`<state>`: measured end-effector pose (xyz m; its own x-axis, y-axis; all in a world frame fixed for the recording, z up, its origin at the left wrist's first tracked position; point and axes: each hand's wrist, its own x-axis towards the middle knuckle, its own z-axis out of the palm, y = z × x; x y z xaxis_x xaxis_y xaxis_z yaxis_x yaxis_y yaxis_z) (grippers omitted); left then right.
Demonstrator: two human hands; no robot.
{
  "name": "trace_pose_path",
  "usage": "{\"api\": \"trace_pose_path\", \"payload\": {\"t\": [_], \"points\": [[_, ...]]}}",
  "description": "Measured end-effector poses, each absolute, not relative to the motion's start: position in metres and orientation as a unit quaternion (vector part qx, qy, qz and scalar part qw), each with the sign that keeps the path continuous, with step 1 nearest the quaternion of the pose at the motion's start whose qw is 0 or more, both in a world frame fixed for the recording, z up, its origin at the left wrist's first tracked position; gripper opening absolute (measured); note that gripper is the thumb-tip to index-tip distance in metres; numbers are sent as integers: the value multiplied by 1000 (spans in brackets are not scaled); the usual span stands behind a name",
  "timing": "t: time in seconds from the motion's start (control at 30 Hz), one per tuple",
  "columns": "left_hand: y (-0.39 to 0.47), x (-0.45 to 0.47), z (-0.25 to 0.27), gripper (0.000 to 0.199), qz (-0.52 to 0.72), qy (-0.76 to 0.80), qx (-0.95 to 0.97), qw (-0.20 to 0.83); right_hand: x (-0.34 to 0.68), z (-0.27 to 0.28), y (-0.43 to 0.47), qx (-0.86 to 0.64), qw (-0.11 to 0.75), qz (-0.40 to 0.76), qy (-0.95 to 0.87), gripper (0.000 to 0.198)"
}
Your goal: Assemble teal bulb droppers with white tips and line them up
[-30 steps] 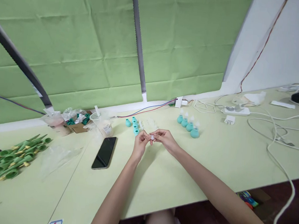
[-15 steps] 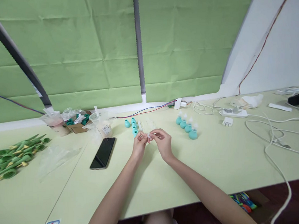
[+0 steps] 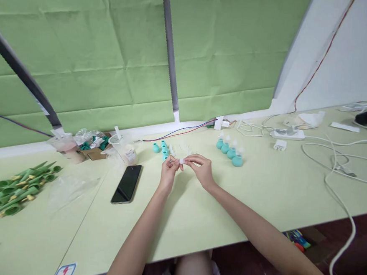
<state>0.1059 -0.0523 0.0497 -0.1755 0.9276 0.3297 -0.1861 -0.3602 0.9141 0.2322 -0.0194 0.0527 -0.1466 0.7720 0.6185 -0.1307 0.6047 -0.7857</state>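
Note:
A small white piece [image 3: 182,161] is pinched between the fingertips of my left hand [image 3: 169,172] and my right hand [image 3: 202,170], above the table. Its exact kind is too small to make out. Just behind my left hand stand several turquoise bulb-shaped bottles [image 3: 156,148] with open tops. Small white and translucent parts [image 3: 184,147] lie beside them, partly hidden by my fingers. Off to the right, a slanting row of turquoise bottles [image 3: 232,153] carries clear pointed tips.
A black phone [image 3: 126,184] lies left of my arms. Drink cups [image 3: 71,148], a small cardboard box [image 3: 98,151] and green plant-like pieces [image 3: 16,193] are farther left. On the right are a power strip [image 3: 288,134], a white charger [image 3: 280,145] and loose cables [image 3: 339,194].
My fingertips have drawn slightly apart, so more of the white piece shows between them. The view has shifted a little; the bottles keep their places.

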Motion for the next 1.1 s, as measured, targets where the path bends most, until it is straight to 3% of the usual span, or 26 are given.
{"api": "trace_pose_path", "payload": {"t": [0.27,0.53,0.67,1.1], "points": [[-55,103,57,29,648,400,535,365,235,59,-20,-248,590,399,-657,13],[-55,101,58,29,632,405,552,363,242,56,-8,-243,455,656,-551,34],[-55,102,58,28,621,395,565,372,246,52,-4,-220,400,723,-518,32],[-61,111,62,25,640,387,553,367,253,60,-4,-192,376,726,-543,30]]}}
